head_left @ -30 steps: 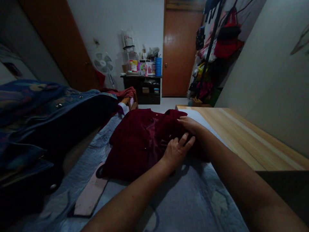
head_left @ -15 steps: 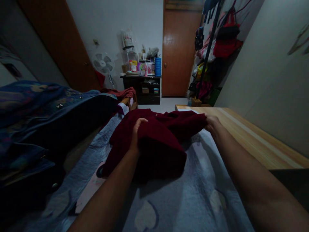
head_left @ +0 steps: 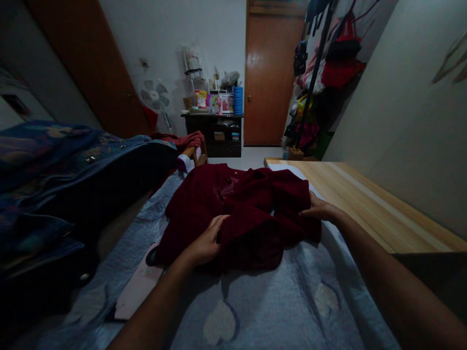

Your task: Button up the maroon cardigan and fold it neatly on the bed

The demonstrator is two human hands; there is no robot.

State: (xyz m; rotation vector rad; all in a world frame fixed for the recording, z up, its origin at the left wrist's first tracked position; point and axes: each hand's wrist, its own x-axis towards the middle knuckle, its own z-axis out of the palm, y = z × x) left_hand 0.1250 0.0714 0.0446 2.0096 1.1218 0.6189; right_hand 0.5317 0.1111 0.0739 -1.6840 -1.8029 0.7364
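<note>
Two hands on dark red jacket point(head_left: 197, 204), which lies on blue bedsheet point(head_left: 284, 296). L hand point(head_left: 208, 242) holds front edge nr its middle, thumb up, fingers partly hidden. R hand point(head_left: 318, 208) pinches sleeve point(head_left: 292, 192) at R side, narrow grip. Pink board point(head_left: 140, 289) just beside jacket, L side.

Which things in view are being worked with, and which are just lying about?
In use:
- dark red garment, touched by left hand and right hand
- blue bedspread beneath it

Apparently just about:
- denim clothing
- pink flat item
- fan
</note>
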